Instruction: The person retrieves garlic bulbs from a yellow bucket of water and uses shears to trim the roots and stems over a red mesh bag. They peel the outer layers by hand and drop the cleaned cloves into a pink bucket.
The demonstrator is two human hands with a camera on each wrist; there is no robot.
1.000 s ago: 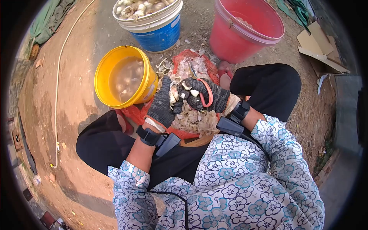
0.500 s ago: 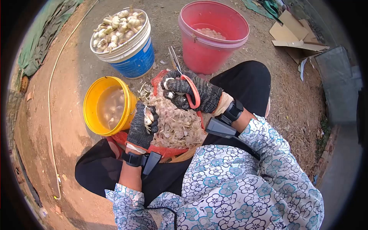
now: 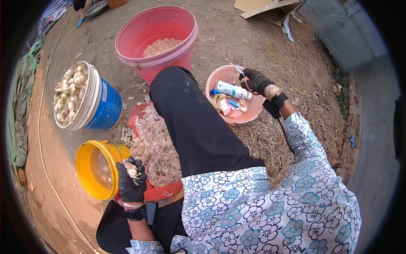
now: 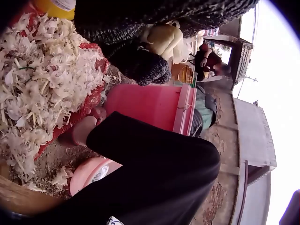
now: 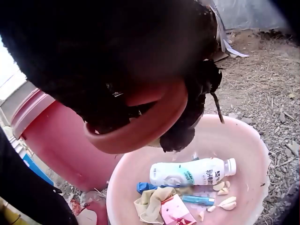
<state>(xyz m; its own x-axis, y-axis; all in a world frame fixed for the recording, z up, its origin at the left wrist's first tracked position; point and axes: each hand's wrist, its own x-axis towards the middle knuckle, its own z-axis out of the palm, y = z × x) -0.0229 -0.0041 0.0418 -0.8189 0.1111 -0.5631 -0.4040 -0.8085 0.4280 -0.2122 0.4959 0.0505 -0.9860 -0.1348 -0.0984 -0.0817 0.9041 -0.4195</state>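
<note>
My gloved left hand (image 3: 132,186) grips a partly peeled garlic bulb (image 3: 132,171), palm up beside the yellow bucket (image 3: 111,153). In the left wrist view the pale garlic cloves (image 4: 164,40) show between the dark glove fingers. My gloved right hand (image 3: 257,81) holds scissors by their pinkish-red handle (image 5: 140,129), over the right side of a pink basin (image 3: 249,117). The blades (image 3: 237,69) point away to the upper left. Several loose garlic cloves (image 5: 228,203) lie in the basin, near a white bottle (image 5: 194,172).
A blue lighter (image 5: 198,200), a red-and-white box (image 5: 177,212) and a beige cloth (image 5: 152,204) share the basin. Garlic peelings (image 3: 156,148) are heaped on red mesh. Whole bulbs fill a blue-and-white bucket (image 3: 103,103); a tall pink bucket (image 3: 169,63) holds peeled cloves in water.
Both hands were together over the peelings; they have separated. The right hand has moved right with the scissors to the basin, now in view. The left keeps the garlic. The head view has turned right.
</note>
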